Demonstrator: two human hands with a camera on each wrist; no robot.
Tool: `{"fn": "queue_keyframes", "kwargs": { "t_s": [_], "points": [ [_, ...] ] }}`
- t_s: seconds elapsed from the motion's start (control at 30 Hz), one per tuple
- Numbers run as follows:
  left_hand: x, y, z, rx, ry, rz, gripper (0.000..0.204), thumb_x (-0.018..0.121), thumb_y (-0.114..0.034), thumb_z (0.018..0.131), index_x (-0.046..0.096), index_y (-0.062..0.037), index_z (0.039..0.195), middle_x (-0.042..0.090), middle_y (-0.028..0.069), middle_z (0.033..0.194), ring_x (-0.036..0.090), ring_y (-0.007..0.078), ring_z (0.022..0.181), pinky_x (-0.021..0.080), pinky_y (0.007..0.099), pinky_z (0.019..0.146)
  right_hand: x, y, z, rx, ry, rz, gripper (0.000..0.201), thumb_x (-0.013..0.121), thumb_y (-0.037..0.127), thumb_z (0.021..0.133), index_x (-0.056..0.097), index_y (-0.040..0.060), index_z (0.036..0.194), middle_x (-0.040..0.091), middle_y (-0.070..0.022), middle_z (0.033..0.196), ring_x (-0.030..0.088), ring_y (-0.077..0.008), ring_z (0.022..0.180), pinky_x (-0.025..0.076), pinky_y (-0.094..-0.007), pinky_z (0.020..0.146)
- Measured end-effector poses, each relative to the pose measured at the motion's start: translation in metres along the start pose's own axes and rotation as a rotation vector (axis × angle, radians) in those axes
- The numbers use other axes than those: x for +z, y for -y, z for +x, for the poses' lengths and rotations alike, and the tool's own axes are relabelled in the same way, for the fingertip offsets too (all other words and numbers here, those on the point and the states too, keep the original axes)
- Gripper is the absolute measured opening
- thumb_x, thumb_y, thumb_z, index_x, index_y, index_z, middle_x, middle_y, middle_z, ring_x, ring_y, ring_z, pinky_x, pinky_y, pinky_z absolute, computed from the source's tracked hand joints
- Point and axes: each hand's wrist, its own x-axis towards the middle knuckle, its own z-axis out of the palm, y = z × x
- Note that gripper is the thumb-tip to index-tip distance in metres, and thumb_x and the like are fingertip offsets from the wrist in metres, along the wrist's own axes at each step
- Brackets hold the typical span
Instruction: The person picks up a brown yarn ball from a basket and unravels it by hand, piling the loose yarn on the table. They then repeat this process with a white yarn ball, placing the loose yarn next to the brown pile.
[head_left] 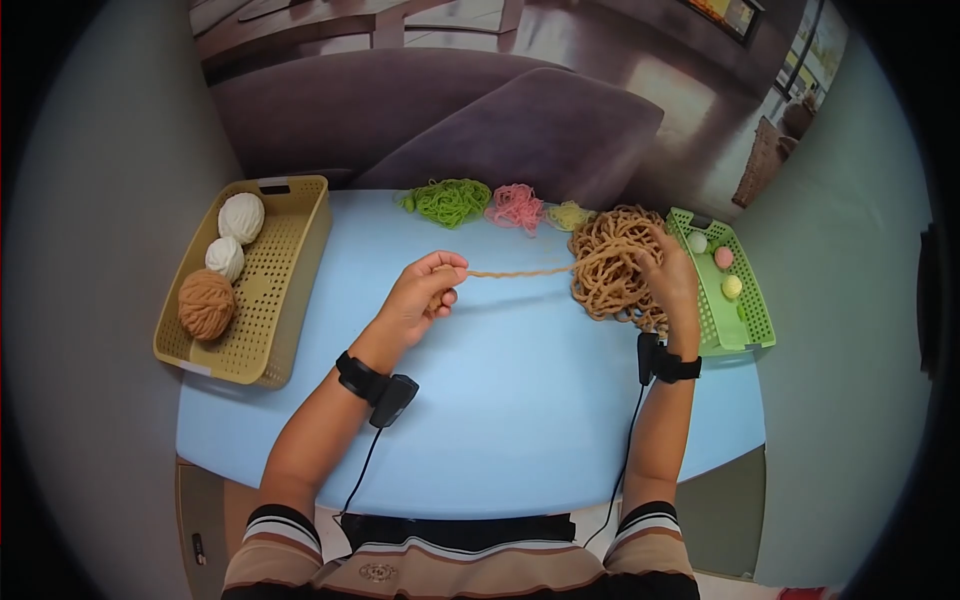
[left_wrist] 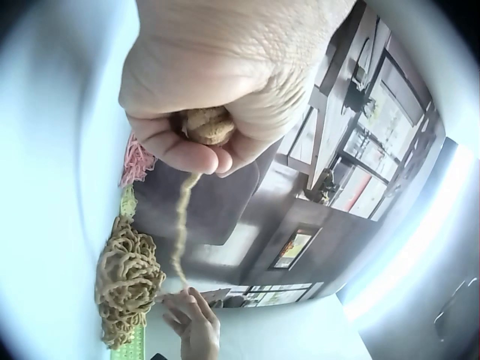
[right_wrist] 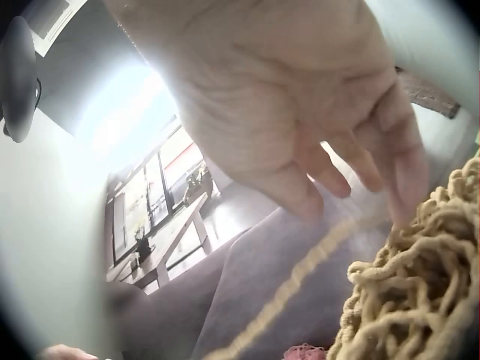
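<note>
A small wound ball of tan yarn (left_wrist: 210,125) sits in the curled fingers of my left hand (head_left: 425,290), thumb and fingertips closed around it. From there a taut strand (head_left: 520,273) runs right to a loose, tangled pile of thick tan yarn (head_left: 605,285). My right hand (head_left: 672,280) is over the right side of that pile. In the right wrist view its thumb stands apart from the loosely extended fingers (right_wrist: 405,176); the fingertips are right at the loops, and the strand passes behind them.
Left stands a tan basket (head_left: 285,290) holding two white yarn balls (head_left: 241,217) and a brown one (head_left: 207,304). Green (head_left: 452,202), pink (head_left: 517,207) and pale yellow yarn (head_left: 569,216) lie at the back. A green basket (head_left: 715,325) with small balls stands right of the pile.
</note>
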Motion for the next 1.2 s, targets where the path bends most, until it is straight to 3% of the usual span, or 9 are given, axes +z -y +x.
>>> {"fn": "queue_keyframes", "kwargs": {
  "t_s": [0.1,0.23,0.33,0.4,0.5,0.67,0.9,1.0,1.2],
  "points": [
    [0.007,-0.003,-0.004,-0.003,0.054,0.045,0.012,0.067,-0.013,0.095,0.06,-0.0079,0.104,0.054,-0.0054,0.076,0.051,0.0014,0.062,0.039,0.0167,0.048,0.009,0.028,-0.009,-0.095,0.109,0.154,0.047,0.068,0.023,0.092,0.061,0.0022,0.134,0.07,-0.0182,0.121,0.071,-0.0318,0.098,0.054,-0.0393,0.087],
    [0.015,-0.009,-0.012,0.022,0.157,0.052,0.013,0.067,-0.013,0.095,0.06,-0.0071,0.104,0.054,-0.0045,0.077,0.051,0.0021,0.062,0.04,0.0173,0.048,0.039,0.099,-0.046,-0.084,0.64,0.596,0.053,0.072,0.024,0.091,0.057,0.0007,0.137,0.071,-0.0182,0.116,0.071,-0.0258,0.071,0.056,-0.0367,0.077],
    [0.023,-0.013,-0.018,0.042,0.242,0.046,0.013,0.067,-0.011,0.095,0.059,-0.0069,0.104,0.055,-0.003,0.08,0.052,0.0028,0.063,0.042,0.0178,0.047,0.068,0.115,-0.074,-0.301,0.692,0.568,0.038,0.068,0.023,0.095,0.064,0.0017,0.126,0.073,-0.0124,0.089,0.066,-0.0162,0.06,0.051,-0.0327,0.061],
    [0.02,-0.015,-0.018,0.05,0.281,0.009,0.013,0.067,-0.01,0.094,0.058,-0.0071,0.103,0.056,-0.0019,0.084,0.051,0.0032,0.062,0.042,0.018,0.047,0.068,0.118,-0.073,-0.285,0.843,0.476,0.03,0.066,0.024,0.096,0.07,0.0019,0.116,0.069,-0.0071,0.071,0.061,-0.0117,0.056,0.046,-0.0305,0.054],
    [0.008,-0.013,-0.013,0.059,0.305,-0.128,0.014,0.066,-0.008,0.093,0.057,-0.0079,0.103,0.055,-0.0008,0.088,0.05,0.0034,0.061,0.043,0.0178,0.046,0.057,0.105,-0.06,-0.131,0.873,0.724,0.026,0.063,0.027,0.099,0.074,0.0041,0.1,0.056,0.0002,0.055,0.054,-0.0084,0.051,0.04,-0.0283,0.049],
    [0.003,-0.009,-0.009,0.113,0.268,-0.357,0.017,0.065,-0.009,0.093,0.053,-0.0097,0.105,0.048,-0.0012,0.086,0.045,0.0032,0.057,0.042,0.0175,0.045,0.037,0.085,-0.04,0.078,0.888,0.892,0.027,0.062,0.027,0.1,0.074,0.0036,0.094,0.047,0.0047,0.054,0.042,-0.0045,0.048,0.031,-0.0247,0.046],
    [-0.012,-0.017,-0.009,0.029,0.538,-0.473,0.015,0.065,-0.014,0.094,0.052,-0.0088,0.1,0.043,-0.0016,0.072,0.038,0.0039,0.047,0.039,0.0186,0.04,0.058,0.068,-0.036,0.104,0.764,0.818,0.026,0.059,0.021,0.099,0.074,-0.0006,0.095,0.048,0.0027,0.054,0.045,-0.006,0.05,0.038,-0.0238,0.049],
    [-0.017,-0.011,-0.005,0.029,0.552,-0.421,0.015,0.066,-0.015,0.094,0.054,-0.0086,0.099,0.047,-0.0007,0.07,0.048,0.0062,0.051,0.043,0.0207,0.041,0.052,0.06,-0.028,0.176,0.733,0.807,0.024,0.058,0.016,0.099,0.074,-0.0014,0.095,0.049,0.0027,0.056,0.045,-0.0062,0.049,0.039,-0.0238,0.05],
    [0.007,-0.012,-0.008,0.063,0.135,-0.034,0.018,0.071,-0.017,0.093,0.054,-0.0124,0.095,0.059,0.0002,0.078,0.064,0.0105,0.07,0.058,0.0245,0.061,0.031,0.05,-0.019,0.189,0.559,0.874,0.022,0.057,0.013,0.099,0.074,-0.0012,0.098,0.048,0.0047,0.056,0.042,-0.0037,0.049,0.032,-0.0227,0.047]
  ]
}}
